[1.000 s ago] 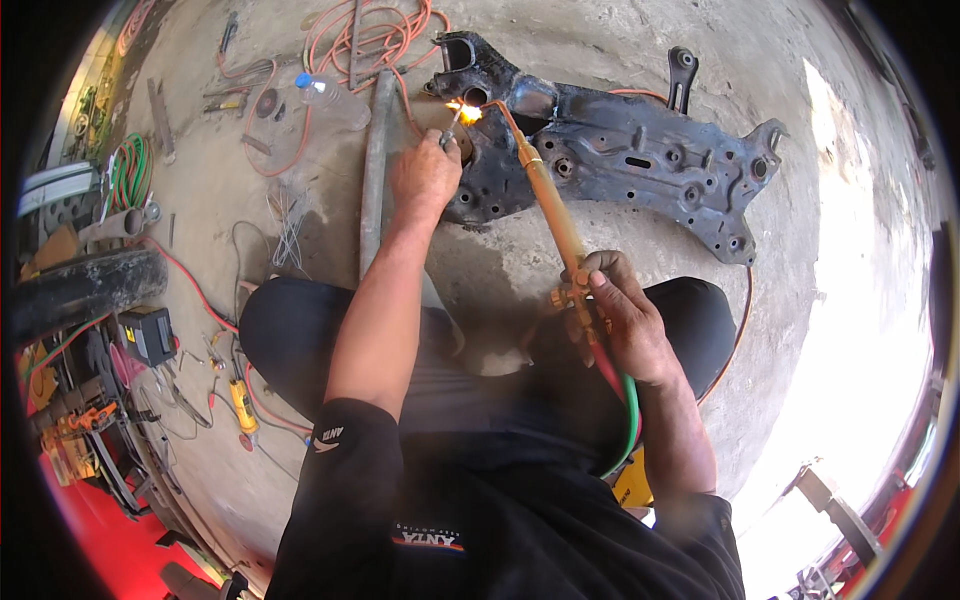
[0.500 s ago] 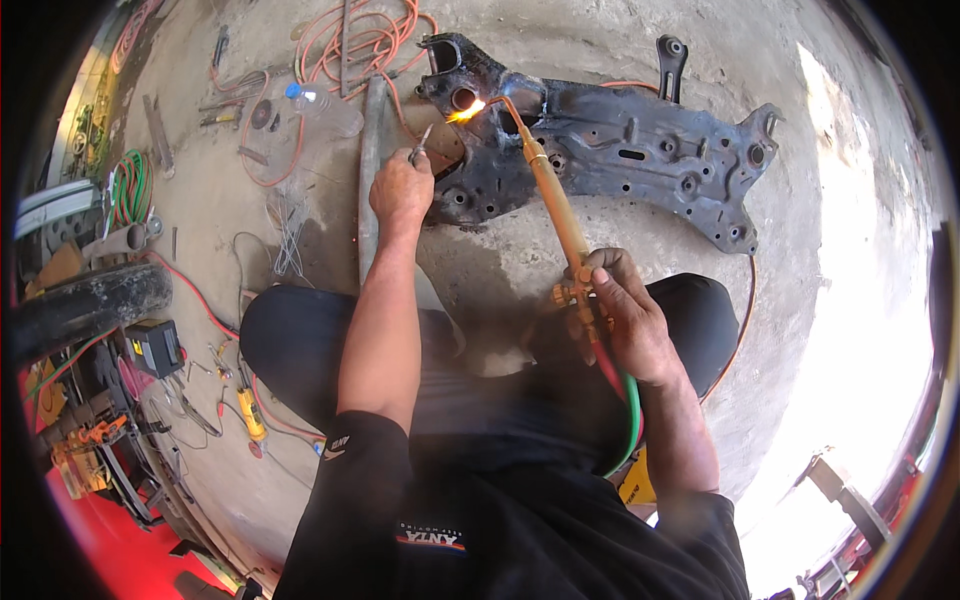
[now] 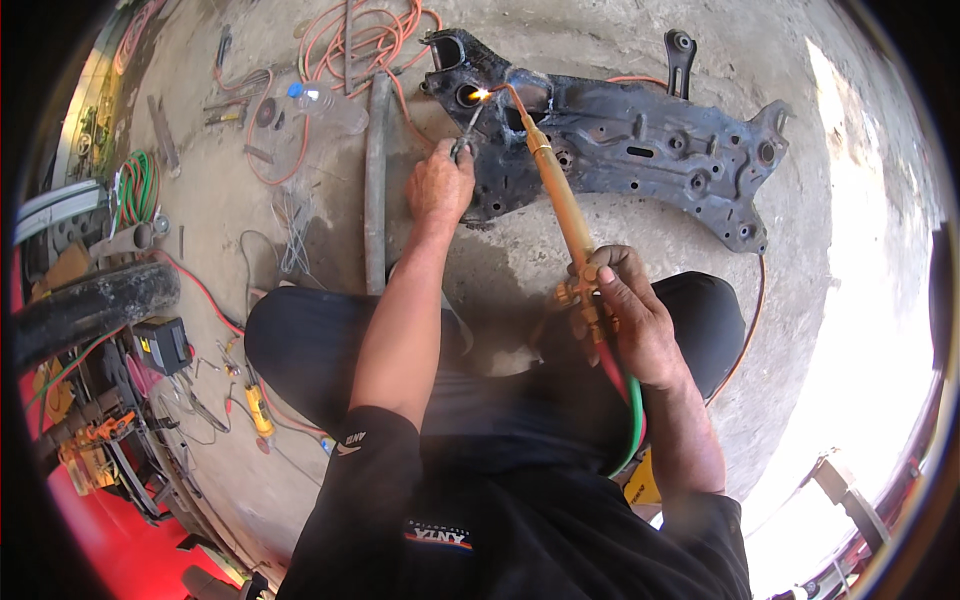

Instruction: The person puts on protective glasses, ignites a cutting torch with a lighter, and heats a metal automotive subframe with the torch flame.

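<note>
My right hand (image 3: pixel 640 315) is closed round the valve end of a brass gas torch (image 3: pixel 565 205), whose red and green hoses run down toward my lap. Its bent copper tip points left, and a small bright flame (image 3: pixel 480 95) burns by the round bushing hole of a black steel car subframe (image 3: pixel 640 140). In my left hand (image 3: pixel 441 188) is a thin metal tool (image 3: pixel 473 124) with a dark grip, like a screwdriver; its exact kind is unclear. The tool's end reaches the edge of that hole, close to the flame. Whether it touches cannot be told.
Left of the subframe a long metal bar (image 3: pixel 376 190) lies on the concrete floor. Beyond it are a plastic bottle (image 3: pixel 325 105) and a coiled orange hose (image 3: pixel 375 45). Tools, cables and a black pipe (image 3: pixel 95 305) clutter the far left. A link arm (image 3: pixel 681 65) stands behind the subframe.
My left hand has moved right and slightly forward, bringing the thin tool up to the hole beside the flame. The flame looks smaller. My right hand holds the torch nearly still.
</note>
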